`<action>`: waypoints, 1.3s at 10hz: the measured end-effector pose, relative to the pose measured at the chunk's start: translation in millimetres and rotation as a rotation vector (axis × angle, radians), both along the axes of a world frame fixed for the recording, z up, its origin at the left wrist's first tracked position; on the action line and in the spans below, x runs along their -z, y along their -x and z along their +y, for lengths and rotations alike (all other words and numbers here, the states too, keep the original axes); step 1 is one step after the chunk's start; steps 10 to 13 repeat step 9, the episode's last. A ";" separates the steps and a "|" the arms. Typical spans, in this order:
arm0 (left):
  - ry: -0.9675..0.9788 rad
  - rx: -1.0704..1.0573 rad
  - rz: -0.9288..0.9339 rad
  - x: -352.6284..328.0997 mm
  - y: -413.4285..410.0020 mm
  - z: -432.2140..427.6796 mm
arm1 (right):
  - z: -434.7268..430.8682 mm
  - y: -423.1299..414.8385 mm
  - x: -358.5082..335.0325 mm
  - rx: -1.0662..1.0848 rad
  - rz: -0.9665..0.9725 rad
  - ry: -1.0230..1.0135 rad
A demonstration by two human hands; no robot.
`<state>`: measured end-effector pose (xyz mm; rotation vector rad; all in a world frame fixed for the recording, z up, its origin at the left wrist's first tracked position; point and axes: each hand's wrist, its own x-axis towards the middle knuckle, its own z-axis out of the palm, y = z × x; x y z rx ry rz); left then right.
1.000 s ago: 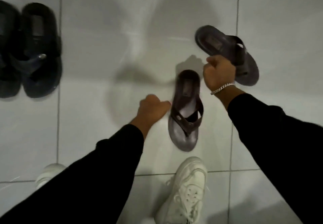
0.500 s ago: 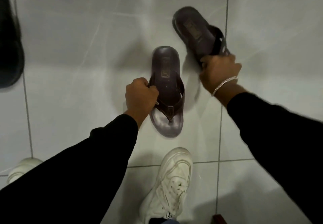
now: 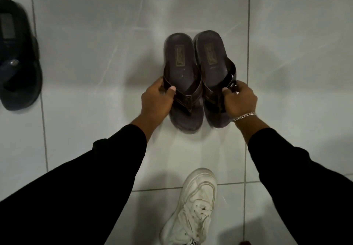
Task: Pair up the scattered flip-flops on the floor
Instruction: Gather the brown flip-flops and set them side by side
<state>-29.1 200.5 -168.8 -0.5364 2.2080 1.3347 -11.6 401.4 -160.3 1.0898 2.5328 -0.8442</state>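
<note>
Two dark brown flip-flops lie side by side on the white tiled floor, heels pointing away from me. My left hand (image 3: 156, 99) grips the strap of the left brown flip-flop (image 3: 180, 59). The right brown flip-flop (image 3: 211, 53) touches it along its inner edge, and my right hand (image 3: 239, 99), with a silver bracelet at the wrist, pinches its outer strap. Both sleeves are black.
A black flip-flop (image 3: 18, 57) lies at the left edge of the view, cut off by the frame. My white sneaker (image 3: 193, 208) stands on the tiles just below the brown pair. Grey grout lines cross the floor (image 3: 95, 34).
My right hand has swung the right brown flip-flop from its slanted spot over to the left one. Both now lie parallel and touching, each held by one hand.
</note>
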 end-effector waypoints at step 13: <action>0.080 0.136 0.224 -29.5 77.7 19.7 | 24.8 33.6 -25.0 0.120 0.162 0.102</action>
